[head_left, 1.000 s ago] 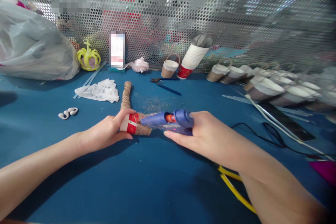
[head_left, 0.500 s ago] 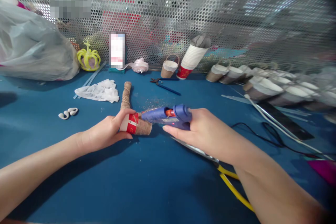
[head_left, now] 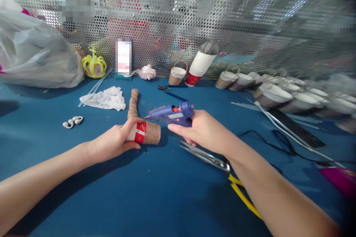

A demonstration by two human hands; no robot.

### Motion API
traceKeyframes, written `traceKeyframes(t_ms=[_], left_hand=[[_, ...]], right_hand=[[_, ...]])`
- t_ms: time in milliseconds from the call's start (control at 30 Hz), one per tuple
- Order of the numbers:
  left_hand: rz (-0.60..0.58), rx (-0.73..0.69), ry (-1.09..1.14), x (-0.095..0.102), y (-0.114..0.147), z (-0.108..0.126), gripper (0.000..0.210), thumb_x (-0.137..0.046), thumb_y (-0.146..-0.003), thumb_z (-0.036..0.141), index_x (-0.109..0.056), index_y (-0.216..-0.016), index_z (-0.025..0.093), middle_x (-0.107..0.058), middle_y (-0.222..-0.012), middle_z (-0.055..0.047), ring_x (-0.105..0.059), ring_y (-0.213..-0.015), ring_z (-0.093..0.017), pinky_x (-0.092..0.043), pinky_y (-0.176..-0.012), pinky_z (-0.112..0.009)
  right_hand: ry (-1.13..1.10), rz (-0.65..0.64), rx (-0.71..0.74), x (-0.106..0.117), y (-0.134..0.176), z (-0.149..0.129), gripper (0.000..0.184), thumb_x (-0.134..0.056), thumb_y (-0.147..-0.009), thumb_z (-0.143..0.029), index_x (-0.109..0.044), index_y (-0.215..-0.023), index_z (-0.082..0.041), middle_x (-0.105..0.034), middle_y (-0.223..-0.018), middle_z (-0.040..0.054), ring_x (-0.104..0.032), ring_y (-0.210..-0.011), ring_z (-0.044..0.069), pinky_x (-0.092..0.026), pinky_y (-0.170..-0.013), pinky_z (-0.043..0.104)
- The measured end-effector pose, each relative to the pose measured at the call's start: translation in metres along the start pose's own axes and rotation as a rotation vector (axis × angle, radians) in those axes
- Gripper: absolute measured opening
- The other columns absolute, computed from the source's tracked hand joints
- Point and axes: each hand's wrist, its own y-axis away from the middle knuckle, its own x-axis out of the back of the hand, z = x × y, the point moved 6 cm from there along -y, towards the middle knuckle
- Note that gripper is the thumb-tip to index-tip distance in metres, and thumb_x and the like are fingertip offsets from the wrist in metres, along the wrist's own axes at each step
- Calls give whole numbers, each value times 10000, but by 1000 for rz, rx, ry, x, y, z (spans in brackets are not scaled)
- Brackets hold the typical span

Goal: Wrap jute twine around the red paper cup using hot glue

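Observation:
My left hand (head_left: 119,137) is closed round a red and white paper cup (head_left: 141,132) that lies on its side. Brown twine wraps the base end of the cup, which points right. In my right hand (head_left: 194,127) is a blue hot glue gun (head_left: 178,114); its nozzle is close to the far side of the cup, and I cannot tell if they touch. A roll of twine (head_left: 134,103) lies just behind the cup. Near my right forearm rest large scissors with yellow handles (head_left: 233,179).
Pliers (head_left: 174,92), a twine-covered basket (head_left: 177,75) and stacked paper cups (head_left: 200,64) stand or lie at the back. Several finished baskets (head_left: 274,94) line the right side by a black phone-like slab (head_left: 297,127). White lace cloth (head_left: 104,99) and a plastic bag (head_left: 36,48) are left.
The glue gun has moved back and slightly left, its nozzle now at the cup's far edge. More of the twine-wrapped part shows. My left hand still grips the cup.

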Motion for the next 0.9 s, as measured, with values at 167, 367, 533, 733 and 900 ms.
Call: traceKeyframes(t_ms=[167,367,533,733,900], left_hand=[[13,-19,-9,0,2,1,473,-565,-789,290,-351,-1201,200,-659,-831,-46,-658,-691,-216,-467,-597,-282],[32,-80,0,-1,4,6,361,-431,-875,315,-350,-1195,167,-633,-729,-28,-643,-628,-190,-458,-569,-262],[52,-72,12,0,4,6,342,-426,-875,303,-361,-1188,180,-647,-759,-32,-639,-617,-182,-466,-565,-264],[67,-62,44,0,5,7,352,-426,-872,325,-373,-1191,187,-670,-853,-60,-651,-681,-194,-487,-623,-295],[55,-64,59,1,5,8,368,-425,-876,325,-369,-1204,169,-678,-885,-77,-655,-708,-199,-494,-641,-301]], right_hand=[[-221,180,-50,15,-24,29,210,-627,-740,-355,-558,-716,-158,-586,-583,-20,-534,-514,93,-429,-510,213],[-111,207,-221,10,-52,74,263,-469,-886,-294,-575,-733,-108,-589,-633,17,-532,-516,83,-450,-507,223],[33,198,-294,7,-60,89,295,-515,-881,-322,-544,-1126,-162,-585,-1100,68,-597,-893,171,-513,-754,374],[133,328,-162,20,-49,55,241,-587,-797,-371,-613,-749,-137,-612,-961,158,-521,-1050,299,-421,-782,334],[-12,111,35,-12,-43,7,353,-595,-738,-518,-646,-688,-172,-662,-833,47,-589,-853,203,-425,-731,276]])
